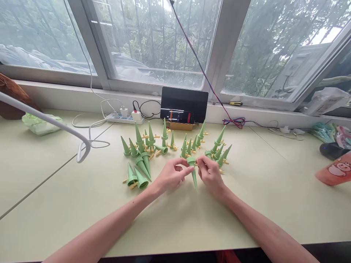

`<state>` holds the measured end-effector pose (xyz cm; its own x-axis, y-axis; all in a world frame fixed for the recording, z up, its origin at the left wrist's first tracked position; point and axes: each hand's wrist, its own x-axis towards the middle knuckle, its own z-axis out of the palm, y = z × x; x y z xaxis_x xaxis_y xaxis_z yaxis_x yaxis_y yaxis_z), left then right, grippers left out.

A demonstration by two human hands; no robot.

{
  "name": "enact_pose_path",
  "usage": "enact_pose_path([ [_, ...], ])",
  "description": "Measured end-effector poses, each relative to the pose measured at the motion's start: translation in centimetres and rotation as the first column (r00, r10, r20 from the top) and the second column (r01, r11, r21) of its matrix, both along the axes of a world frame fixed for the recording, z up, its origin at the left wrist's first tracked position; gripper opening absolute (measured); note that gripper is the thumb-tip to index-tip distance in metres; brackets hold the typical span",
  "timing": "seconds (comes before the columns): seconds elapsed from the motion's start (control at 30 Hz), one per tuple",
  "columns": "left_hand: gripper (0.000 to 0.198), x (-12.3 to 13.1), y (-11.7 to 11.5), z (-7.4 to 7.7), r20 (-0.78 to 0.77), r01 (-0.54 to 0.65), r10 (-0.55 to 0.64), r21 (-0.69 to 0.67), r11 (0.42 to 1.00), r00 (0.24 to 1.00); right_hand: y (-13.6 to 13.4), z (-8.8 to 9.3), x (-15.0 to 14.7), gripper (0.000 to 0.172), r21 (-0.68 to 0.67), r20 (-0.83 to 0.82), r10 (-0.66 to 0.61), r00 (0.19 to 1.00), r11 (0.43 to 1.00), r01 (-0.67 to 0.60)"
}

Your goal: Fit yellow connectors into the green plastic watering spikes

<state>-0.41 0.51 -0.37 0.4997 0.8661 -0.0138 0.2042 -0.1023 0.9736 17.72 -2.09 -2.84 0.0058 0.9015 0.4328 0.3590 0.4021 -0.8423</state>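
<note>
My left hand grips a green plant watering spike by its wide collar, thumb in front and fingers behind. The spike's tip points down, just above the table. Close against its right side, my right hand is closed in a pinch, and a bit of yellow valve shows between the spike and those fingers. Several similar green spikes with yellow valves stand in a left group and a right group. Near my left forearm, a few loose spikes lie or stand.
At the back a black tablet leans on a cardboard box. Left of it is a power strip with white chargers and cables. A white curved stand arm crosses the left side. A reddish cup sits at the right edge.
</note>
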Motion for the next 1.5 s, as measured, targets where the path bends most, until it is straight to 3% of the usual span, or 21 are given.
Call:
enact_pose_path([
  [0.23,0.025,0.3,0.1,-0.3,-0.007,-0.073,0.078,0.3,0.951,0.997,-0.1,0.3,-0.2,0.036,-0.108,-0.134,0.046,0.99,0.992,-0.061],
  [0.47,0.018,0.0,0.5,-0.7,-0.015,0.0,0.012,0.608,0.794,1.0,-0.2,0.5,-0.4,0.034,-0.158,-0.255,0.119,0.96,0.974,-0.163],
  [0.67,0.024,-0.5,0.6,-0.9,-0.152,0.108,0.02,0.785,0.61,0.988,-0.2,0.4,-0.2,0.034,-0.161,-0.231,0.124,0.965,0.973,-0.164],
  [0.73,0.025,-0.4,0.5,-1.0,-0.156,0.096,0.047,0.79,0.606,0.987,-0.2,0.4,-0.3,0.035,-0.157,-0.23,0.112,0.967,0.976,-0.151],
  [0.8,0.024,-0.3,0.3,-0.9,-0.124,0.039,0.078,0.737,0.674,0.989,-0.2,0.4,-0.4,0.035,-0.148,-0.228,0.083,0.97,0.982,-0.119],
  [0.87,0.025,0.0,0.0,-0.6,-0.075,-0.044,0.116,0.624,0.78,0.99,-0.1,0.4,-0.4,0.035,-0.13,-0.211,0.041,0.977,0.989,-0.07],
  [0.97,0.027,0.3,-0.2,0.1,-0.021,-0.133,0.151,0.367,0.92,0.988,0.0,0.3,-0.2,0.035,-0.081,-0.16,-0.008,0.987,0.997,-0.005],
  [1.03,0.034,0.4,-0.2,0.4,0.014,-0.125,0.125,0.159,0.979,0.992,0.0,0.2,0.0,0.033,-0.035,-0.106,-0.028,0.994,0.999,0.025],
  [1.13,0.053,0.5,-0.1,0.5,0.07,-0.038,0.046,-0.106,0.994,0.996,0.1,0.2,0.1,0.03,0.056,0.02,-0.041,0.999,0.998,0.04],
  [1.23,0.063,0.6,-0.1,0.4,0.091,0.032,-0.01,-0.242,0.97,0.996,0.0,0.3,-0.1,0.029,0.143,0.139,-0.026,0.99,0.99,0.006],
  [1.5,0.059,0.3,0.0,0.2,0.152,0.125,-0.089,-0.251,0.96,0.984,-0.1,0.2,-0.1,0.03,0.117,0.161,0.021,0.987,0.992,-0.04],
])
